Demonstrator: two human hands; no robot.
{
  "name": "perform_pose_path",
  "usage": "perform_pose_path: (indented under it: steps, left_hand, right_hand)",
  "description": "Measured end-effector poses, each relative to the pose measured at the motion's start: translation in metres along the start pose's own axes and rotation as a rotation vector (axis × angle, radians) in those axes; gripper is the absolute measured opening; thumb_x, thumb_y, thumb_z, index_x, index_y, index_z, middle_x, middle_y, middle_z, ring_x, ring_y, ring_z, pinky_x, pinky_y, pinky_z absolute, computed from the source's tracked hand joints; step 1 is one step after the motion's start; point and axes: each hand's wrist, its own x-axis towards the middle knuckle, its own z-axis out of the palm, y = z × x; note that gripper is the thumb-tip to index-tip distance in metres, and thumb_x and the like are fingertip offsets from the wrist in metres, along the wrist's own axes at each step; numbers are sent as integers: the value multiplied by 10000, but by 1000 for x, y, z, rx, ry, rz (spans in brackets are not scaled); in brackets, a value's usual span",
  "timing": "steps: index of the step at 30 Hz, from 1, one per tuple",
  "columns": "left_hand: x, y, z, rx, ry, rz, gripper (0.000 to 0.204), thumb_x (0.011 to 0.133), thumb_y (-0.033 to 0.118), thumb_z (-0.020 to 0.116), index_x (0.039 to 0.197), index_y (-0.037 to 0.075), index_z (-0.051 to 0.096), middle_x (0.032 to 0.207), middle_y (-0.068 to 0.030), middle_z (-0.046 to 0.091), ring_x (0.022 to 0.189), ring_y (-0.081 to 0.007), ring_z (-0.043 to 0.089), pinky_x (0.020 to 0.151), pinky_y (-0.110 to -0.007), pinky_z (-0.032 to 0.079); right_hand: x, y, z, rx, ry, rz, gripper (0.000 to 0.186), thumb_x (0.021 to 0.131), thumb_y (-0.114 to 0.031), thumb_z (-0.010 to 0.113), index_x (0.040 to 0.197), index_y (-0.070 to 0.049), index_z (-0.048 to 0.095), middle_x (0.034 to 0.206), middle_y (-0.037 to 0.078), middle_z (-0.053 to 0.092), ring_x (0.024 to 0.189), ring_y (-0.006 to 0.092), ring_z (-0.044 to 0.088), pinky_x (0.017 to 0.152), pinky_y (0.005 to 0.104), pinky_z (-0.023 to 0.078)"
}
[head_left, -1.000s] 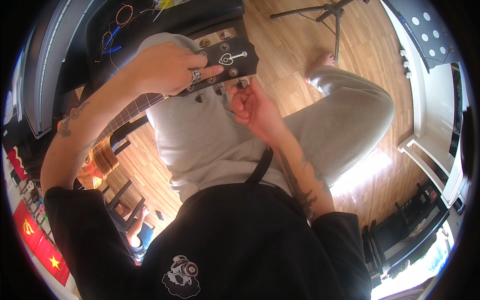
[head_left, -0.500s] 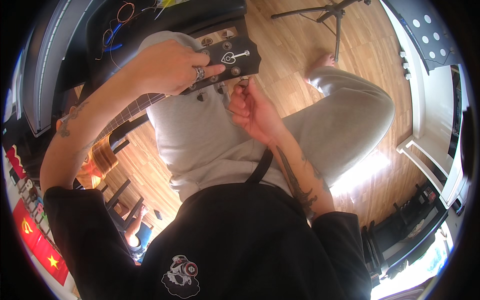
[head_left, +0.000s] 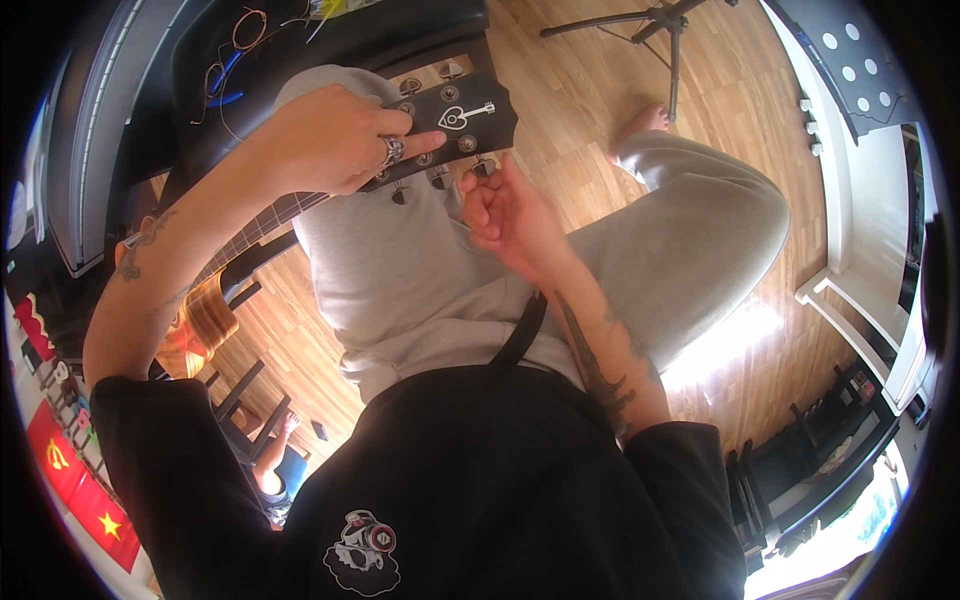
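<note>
A guitar's black headstock (head_left: 478, 112) lies across my left thigh, with a white key-like heart emblem on its face and metal tuners along both edges. My left hand (head_left: 335, 140) wraps over the neck end of the headstock, its index finger stretched across the face near a string post. At the headstock's near edge, my right hand (head_left: 515, 220) has its thumb and index finger around the outermost tuning peg (head_left: 484, 167), the other fingers curled. The fretted neck (head_left: 265, 222) runs down left under my left forearm to the glossy orange-brown body (head_left: 203, 325).
Blue-handled pliers (head_left: 226, 80) and a coiled copper-coloured string (head_left: 250, 32) lie on a black padded seat (head_left: 330, 45) beyond my left hand. A black tripod stand (head_left: 668, 20) is at far right. Another person's leg (head_left: 272, 462) shows at lower left, beside a dark wooden chair (head_left: 238, 392).
My right hand's fingers have shifted around the tuning peg, and the peg appears turned. The headstock has moved very slightly left; my left hand keeps its place on it.
</note>
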Motion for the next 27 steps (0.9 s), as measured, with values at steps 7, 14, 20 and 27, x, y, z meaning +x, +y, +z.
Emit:
perform_pose_path:
  steps: [7, 14, 20, 27]
  left_hand:
    - [1, 0, -3, -4, -10, -5, 666, 803, 117, 614, 1452, 245, 538, 776, -2, 461, 670, -164, 566, 565, -329, 482]
    - [1, 3, -4, -22, -7, -48, 606, 823, 117, 594, 1409, 270, 581, 760, -4, 470, 666, -174, 575, 580, -340, 494]
    - [-1, 6, -7, -38, 1, -77, 597, 815, 98, 599, 1383, 283, 601, 757, 9, 483, 659, -171, 579, 560, -349, 487]
    - [-1, 11, -15, -83, 26, -85, 632, 734, 123, 629, 1348, 275, 631, 728, 20, 433, 624, -167, 554, 531, -340, 459]
  right_hand:
    - [4, 8, 9, -339, 175, -202, 296, 1069, -365, 465, 1013, -82, 534, 692, -9, 541, 541, 82, 430, 510, 238, 364]
    - [-2, -2, 11, -609, 247, -178, 223, 1022, -224, 586, 933, -23, 626, 706, 19, 604, 590, 86, 526, 531, 265, 412]
    - [3, 3, 0, -1553, 351, -872, 315, 1054, -273, 514, 1009, 19, 622, 688, 28, 582, 619, 114, 543, 566, 290, 442]
    - [-6, -12, 1, -390, 42, -2, 351, 1052, -309, 523, 970, 12, 638, 698, 31, 592, 622, 106, 554, 551, 297, 438]
